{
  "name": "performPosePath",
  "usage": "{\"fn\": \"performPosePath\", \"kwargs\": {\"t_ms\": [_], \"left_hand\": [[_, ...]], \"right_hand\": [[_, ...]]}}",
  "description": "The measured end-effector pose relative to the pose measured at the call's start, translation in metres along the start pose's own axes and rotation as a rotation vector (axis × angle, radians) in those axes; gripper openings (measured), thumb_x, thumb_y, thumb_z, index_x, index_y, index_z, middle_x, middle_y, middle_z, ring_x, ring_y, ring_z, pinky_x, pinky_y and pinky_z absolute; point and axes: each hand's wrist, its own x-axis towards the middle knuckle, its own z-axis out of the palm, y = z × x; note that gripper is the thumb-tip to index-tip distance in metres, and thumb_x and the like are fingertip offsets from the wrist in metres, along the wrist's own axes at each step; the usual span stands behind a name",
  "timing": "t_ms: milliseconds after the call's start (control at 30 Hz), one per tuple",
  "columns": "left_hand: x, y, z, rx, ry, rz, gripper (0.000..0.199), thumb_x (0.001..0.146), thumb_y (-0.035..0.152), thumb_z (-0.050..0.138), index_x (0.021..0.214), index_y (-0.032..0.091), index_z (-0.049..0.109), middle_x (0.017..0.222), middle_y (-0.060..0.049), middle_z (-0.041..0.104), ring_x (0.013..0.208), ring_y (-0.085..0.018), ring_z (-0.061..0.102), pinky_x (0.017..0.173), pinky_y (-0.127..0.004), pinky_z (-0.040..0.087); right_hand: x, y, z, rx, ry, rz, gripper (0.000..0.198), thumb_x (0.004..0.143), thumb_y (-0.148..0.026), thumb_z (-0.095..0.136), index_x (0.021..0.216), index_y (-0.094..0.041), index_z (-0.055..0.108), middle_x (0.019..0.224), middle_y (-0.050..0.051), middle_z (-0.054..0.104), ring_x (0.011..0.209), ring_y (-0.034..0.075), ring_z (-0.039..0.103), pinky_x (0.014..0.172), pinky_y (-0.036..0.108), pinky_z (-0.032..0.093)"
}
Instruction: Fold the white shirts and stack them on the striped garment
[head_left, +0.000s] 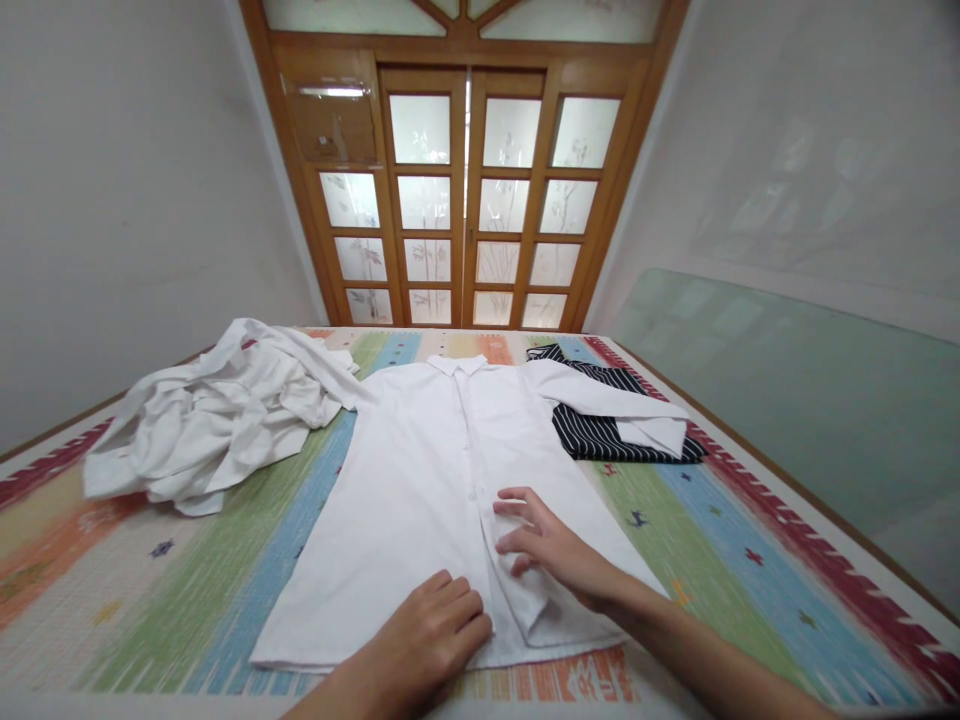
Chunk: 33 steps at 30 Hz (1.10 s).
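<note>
A white long-sleeved button-up shirt (420,480) lies spread front side up, its collar at the far end and its hem towards me. My left hand (439,630) is closed at the front opening near the hem, fingers curled onto the fabric; the fingertips are partly hidden. Just right of the buttons, my right hand (544,545) hovers over the other front panel with its fingers apart, holding nothing. Below it, that panel's lower corner is folded over. The right-hand sleeve stretches across a black-and-white striped garment (600,430), while the left-hand sleeve reaches a heap of white clothes.
The crumpled heap of white clothes (225,410) sits at the left. Underneath everything is a colourful striped bedspread (720,560) with small motifs. A pale green panel (787,400) stands along the right edge. Wooden glass-paned doors (465,200) close off the far end.
</note>
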Motion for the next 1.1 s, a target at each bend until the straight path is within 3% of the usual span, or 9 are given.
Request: {"fn": "performPosePath", "kwargs": {"t_ms": [100, 233, 333, 433, 533, 767, 933, 1033, 1100], "left_hand": [[0.002, -0.001, -0.001, -0.010, 0.000, -0.002, 0.015, 0.094, 0.013, 0.041, 0.083, 0.019, 0.049, 0.078, -0.002, 0.056, 0.069, -0.015, 0.050, 0.064, -0.031, 0.037], [-0.002, -0.012, -0.012, -0.009, -0.003, -0.099, 0.013, 0.095, 0.025, 0.048, 0.084, 0.020, 0.053, 0.081, -0.003, 0.060, 0.075, -0.016, 0.055, 0.069, -0.030, 0.041], [-0.018, -0.035, -0.024, 0.100, 0.029, -0.312, 0.017, 0.094, 0.031, 0.048, 0.099, 0.020, 0.059, 0.095, -0.006, 0.066, 0.087, -0.020, 0.059, 0.078, -0.034, 0.046], [-0.044, -0.063, -0.032, 0.275, 0.058, -0.615, 0.028, 0.095, 0.034, 0.042, 0.106, 0.017, 0.061, 0.104, -0.010, 0.067, 0.096, -0.025, 0.061, 0.083, -0.039, 0.048], [-0.067, -0.080, -0.036, 0.332, -0.009, -0.888, 0.032, 0.095, 0.033, 0.038, 0.105, 0.015, 0.063, 0.105, -0.012, 0.067, 0.098, -0.026, 0.062, 0.086, -0.040, 0.049], [-0.078, -0.076, -0.041, 0.338, -0.130, -1.083, 0.038, 0.096, 0.031, 0.030, 0.106, 0.014, 0.062, 0.103, -0.013, 0.064, 0.092, -0.024, 0.064, 0.082, -0.037, 0.051], [-0.072, -0.069, -0.051, 0.533, -0.183, -1.173, 0.044, 0.098, 0.033, 0.022, 0.110, 0.012, 0.059, 0.102, -0.016, 0.065, 0.090, -0.029, 0.065, 0.066, -0.036, 0.051], [-0.074, -0.065, -0.052, 0.544, -0.295, -1.226, 0.045, 0.099, 0.032, 0.020, 0.106, 0.012, 0.060, 0.094, -0.016, 0.069, 0.078, -0.030, 0.068, 0.057, -0.036, 0.050], [-0.078, -0.063, -0.049, 0.517, -0.338, -1.251, 0.045, 0.099, 0.031, 0.020, 0.110, 0.012, 0.059, 0.087, -0.014, 0.071, 0.070, -0.029, 0.069, 0.056, -0.035, 0.049]], "right_hand": [[0.006, 0.001, 0.000, 0.094, 0.018, 0.039, 0.055, 0.069, -0.031, 0.061, 0.119, -0.022, 0.043, 0.128, 0.012, 0.056, 0.076, 0.013, 0.061, 0.061, 0.027, 0.044], [0.009, 0.002, -0.004, 0.051, -0.004, -0.041, 0.042, 0.076, -0.034, 0.059, 0.114, -0.020, 0.048, 0.113, 0.010, 0.069, 0.091, 0.018, 0.062, 0.076, 0.032, 0.045], [0.003, 0.000, -0.007, -0.020, -0.189, -0.114, 0.035, 0.081, -0.035, 0.060, 0.111, -0.019, 0.052, 0.112, 0.010, 0.071, 0.104, 0.021, 0.062, 0.090, 0.038, 0.044], [-0.008, -0.002, -0.008, -0.127, -0.398, -0.162, 0.031, 0.082, -0.033, 0.061, 0.110, -0.018, 0.059, 0.114, 0.009, 0.071, 0.105, 0.021, 0.064, 0.092, 0.038, 0.046], [-0.017, -0.005, -0.009, -0.254, -0.492, -0.228, 0.030, 0.085, -0.030, 0.058, 0.113, -0.019, 0.064, 0.114, 0.007, 0.070, 0.103, 0.020, 0.065, 0.092, 0.036, 0.048], [-0.031, -0.015, -0.003, -0.575, -0.596, -0.389, 0.033, 0.084, -0.025, 0.058, 0.115, -0.023, 0.069, 0.111, 0.005, 0.072, 0.101, 0.019, 0.066, 0.091, 0.031, 0.049], [-0.029, -0.009, -0.003, -0.689, -0.487, -0.549, 0.025, 0.087, -0.024, 0.054, 0.105, -0.023, 0.071, 0.094, 0.004, 0.073, 0.088, 0.017, 0.066, 0.087, 0.031, 0.051], [-0.020, 0.001, -0.010, -0.800, -0.269, -0.689, 0.030, 0.090, -0.023, 0.051, 0.116, -0.021, 0.067, 0.114, 0.010, 0.069, 0.108, 0.022, 0.060, 0.100, 0.041, 0.046], [-0.015, 0.009, -0.016, -0.892, -0.185, -0.719, 0.040, 0.091, -0.024, 0.051, 0.130, -0.021, 0.059, 0.136, 0.012, 0.057, 0.128, 0.026, 0.048, 0.109, 0.047, 0.037]]}}
